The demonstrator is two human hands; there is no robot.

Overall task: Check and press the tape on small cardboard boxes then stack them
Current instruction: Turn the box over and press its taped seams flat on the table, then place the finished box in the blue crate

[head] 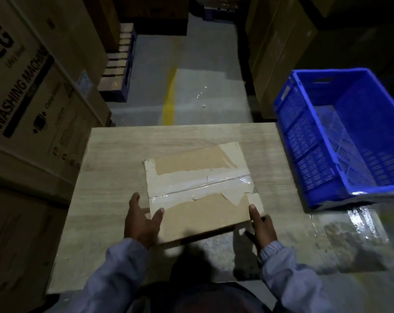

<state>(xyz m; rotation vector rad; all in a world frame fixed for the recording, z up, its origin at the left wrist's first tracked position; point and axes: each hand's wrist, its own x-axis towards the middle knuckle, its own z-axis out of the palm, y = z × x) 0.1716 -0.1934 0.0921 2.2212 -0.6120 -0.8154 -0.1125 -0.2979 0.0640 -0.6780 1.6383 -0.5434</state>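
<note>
Flat, rectangular cardboard box (200, 213), brown with torn pale patches and glossy clear tape (198, 185) along its centre seam, at the near middle of a pale wood-grain tabletop (114, 154); resting or slightly lifted, impossible to tell. Gripped at both near corners: left hand (142, 220) with thumb on top, right hand (262, 228) clasping the right corner. Bare wood beyond and left of the box; blue perforated plastic crate (304, 141) just off the right edge, large printed cartons (33, 98) at left.
</note>
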